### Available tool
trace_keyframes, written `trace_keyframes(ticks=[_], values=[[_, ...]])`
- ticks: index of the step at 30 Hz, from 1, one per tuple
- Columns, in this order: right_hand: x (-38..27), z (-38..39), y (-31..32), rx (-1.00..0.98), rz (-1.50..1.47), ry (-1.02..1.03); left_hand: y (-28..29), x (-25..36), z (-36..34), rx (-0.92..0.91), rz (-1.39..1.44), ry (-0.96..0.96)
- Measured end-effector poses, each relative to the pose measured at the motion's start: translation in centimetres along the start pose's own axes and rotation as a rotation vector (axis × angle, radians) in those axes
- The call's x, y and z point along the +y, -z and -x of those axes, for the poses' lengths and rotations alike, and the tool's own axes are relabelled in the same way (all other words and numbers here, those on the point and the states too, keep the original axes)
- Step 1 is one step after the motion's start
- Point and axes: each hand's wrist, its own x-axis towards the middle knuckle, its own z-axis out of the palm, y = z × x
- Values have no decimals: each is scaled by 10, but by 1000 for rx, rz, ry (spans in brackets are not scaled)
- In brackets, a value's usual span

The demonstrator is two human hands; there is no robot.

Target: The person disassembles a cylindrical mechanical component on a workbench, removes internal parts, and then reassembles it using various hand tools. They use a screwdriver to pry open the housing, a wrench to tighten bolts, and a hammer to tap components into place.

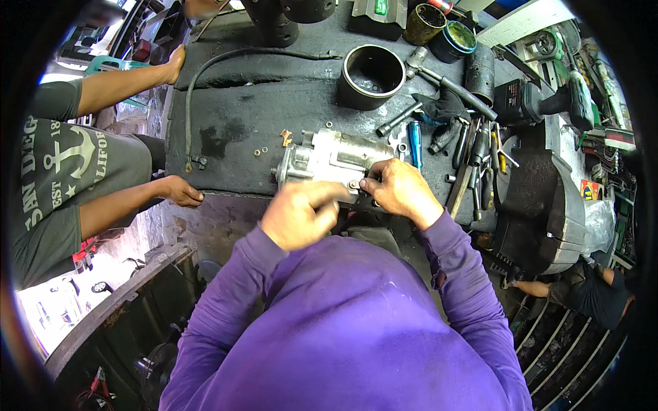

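Note:
A silver cylindrical starter motor (329,161) lies on its side on the dark bench, close to its front edge. My right hand (401,188) is at the motor's right end, fingers bent round it and thumb beside a small round fitting (354,184). Over the front of the motor hovers my left hand (301,214), blurred by motion; whether it grips anything does not show. Small nuts (260,151) and a copper-coloured piece (286,138) lie left of the motor. Right of it are a blue-handled screwdriver (415,144) and a socket handle (398,119).
Behind the motor stands an open metal cylinder (372,77), with a hammer (449,85) beside it. Several hand tools (476,154) and a cordless drill (541,101) crowd the right. A black cable (190,103) curves across the left. Another person's hand (181,191) rests at the bench's left edge.

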Motion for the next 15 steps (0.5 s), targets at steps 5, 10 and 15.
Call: trace_keyframes(ticks=[5,10,15], values=[[-5,3,-6,40,73,-53,49,-48,-88,96,-598,135],[-5,5,-10,77,95,-43,40,-82,-171,-297,-587,515],[-2,4,-11,77,16,-67,19,-91,-198,-290,-747,563]])
